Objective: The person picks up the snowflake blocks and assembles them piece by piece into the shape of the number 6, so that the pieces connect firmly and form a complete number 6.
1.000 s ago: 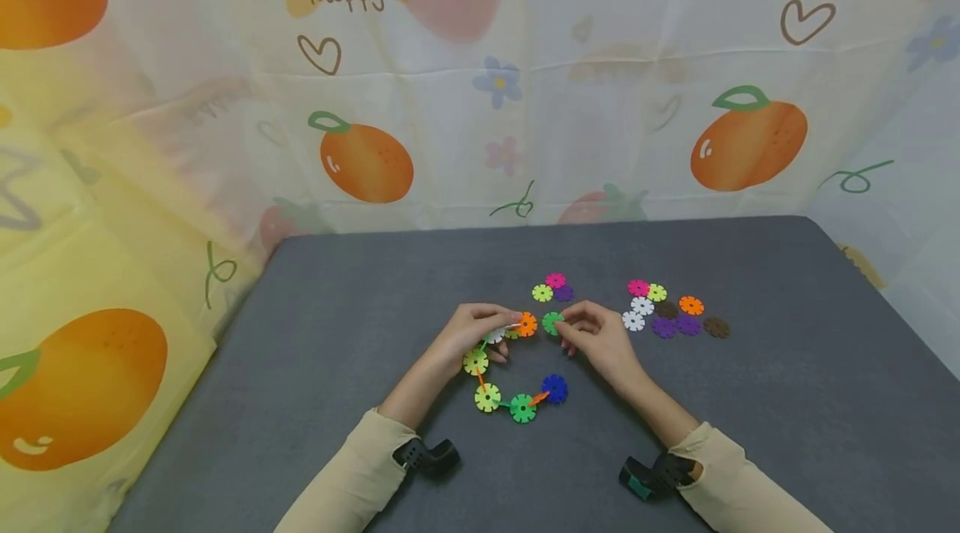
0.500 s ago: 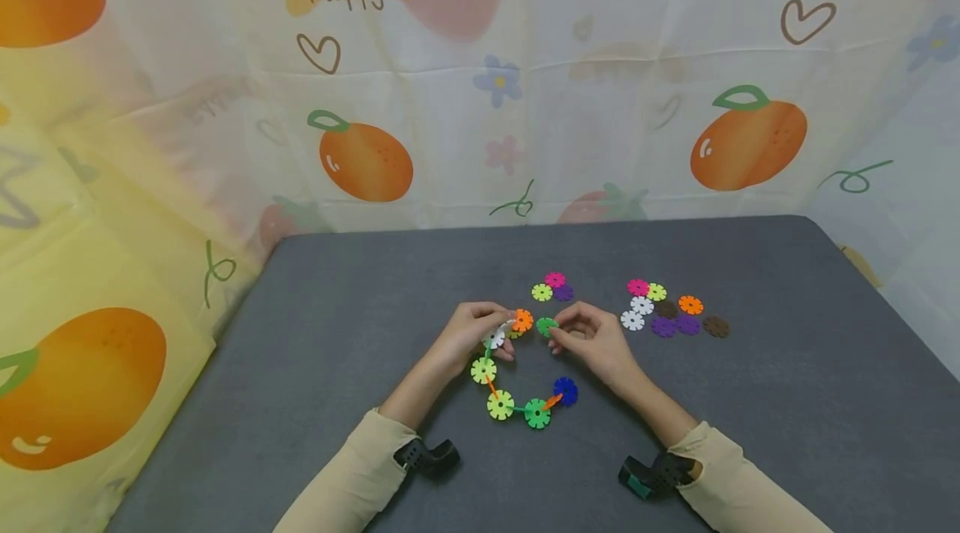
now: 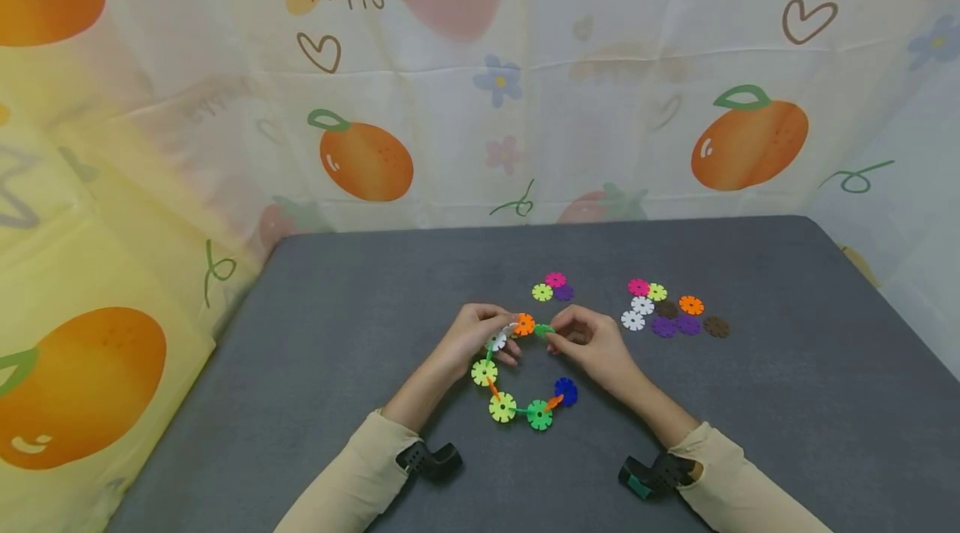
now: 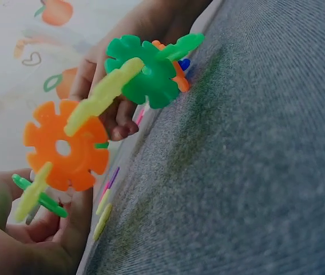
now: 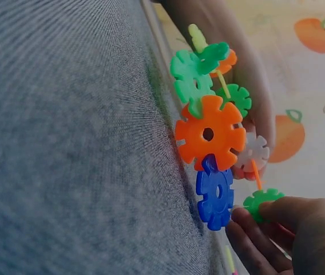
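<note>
A curved chain of notched plastic snowflake discs (image 3: 502, 407) hangs from my left hand (image 3: 467, 339), which grips it near a white disc (image 3: 497, 340) and an orange disc (image 3: 524, 324). Its free end is a blue disc (image 3: 566, 391). My right hand (image 3: 596, 341) pinches a green disc (image 3: 543, 331) between thumb and fingers. In the right wrist view, that green disc (image 5: 264, 201) meets the edge-on orange disc; how deep the slots sit cannot be told. The left wrist view has chain discs in front of both hands, partly hiding the left fingers' hold.
Behind the hands lie a pink disc (image 3: 555, 280), a yellow one (image 3: 542, 292) and a purple one (image 3: 563, 293). Several loose discs (image 3: 664, 326) in mixed colours lie farther right on the grey table (image 3: 360, 291). A fruit-printed cloth (image 3: 450, 141) hangs behind the table.
The right hand has brought the green disc left, from apart to against the orange disc, and tilted it flatter. The hanging chain has swung slightly right and toward the person.
</note>
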The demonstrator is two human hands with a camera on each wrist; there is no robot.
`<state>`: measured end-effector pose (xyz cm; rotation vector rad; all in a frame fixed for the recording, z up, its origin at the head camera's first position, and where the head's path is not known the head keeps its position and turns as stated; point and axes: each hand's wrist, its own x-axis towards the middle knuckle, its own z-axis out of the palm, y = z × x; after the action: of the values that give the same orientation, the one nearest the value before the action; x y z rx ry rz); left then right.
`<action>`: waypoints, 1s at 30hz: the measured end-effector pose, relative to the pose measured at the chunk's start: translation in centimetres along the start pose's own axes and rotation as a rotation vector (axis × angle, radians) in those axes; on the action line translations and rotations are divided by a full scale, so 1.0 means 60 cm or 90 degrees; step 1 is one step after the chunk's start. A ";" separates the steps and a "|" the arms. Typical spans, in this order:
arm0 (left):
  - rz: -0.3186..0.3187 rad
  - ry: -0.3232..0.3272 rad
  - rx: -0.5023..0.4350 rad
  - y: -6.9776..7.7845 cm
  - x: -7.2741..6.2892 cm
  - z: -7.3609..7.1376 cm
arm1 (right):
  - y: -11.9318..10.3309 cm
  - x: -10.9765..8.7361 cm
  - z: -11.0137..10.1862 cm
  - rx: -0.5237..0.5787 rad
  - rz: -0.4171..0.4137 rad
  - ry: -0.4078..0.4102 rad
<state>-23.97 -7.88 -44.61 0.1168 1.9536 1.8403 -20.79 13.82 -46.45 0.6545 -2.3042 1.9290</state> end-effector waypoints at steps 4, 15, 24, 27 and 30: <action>-0.006 0.002 0.002 0.000 0.000 0.002 | -0.001 0.000 0.001 -0.039 -0.015 0.003; -0.016 0.045 -0.004 0.009 -0.001 0.000 | -0.002 0.002 -0.001 0.043 0.032 0.038; -0.018 0.038 -0.002 0.010 -0.003 0.005 | -0.005 0.000 -0.001 0.039 0.038 0.023; -0.016 0.039 -0.003 0.010 -0.004 0.006 | -0.002 0.000 0.001 0.014 0.015 0.019; -0.014 0.040 0.001 0.009 -0.004 0.007 | 0.000 0.000 0.003 -0.008 -0.017 0.019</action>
<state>-23.69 -7.51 -44.04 0.0378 1.9904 1.8493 -20.76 13.67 -46.48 0.6477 -2.2773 1.8981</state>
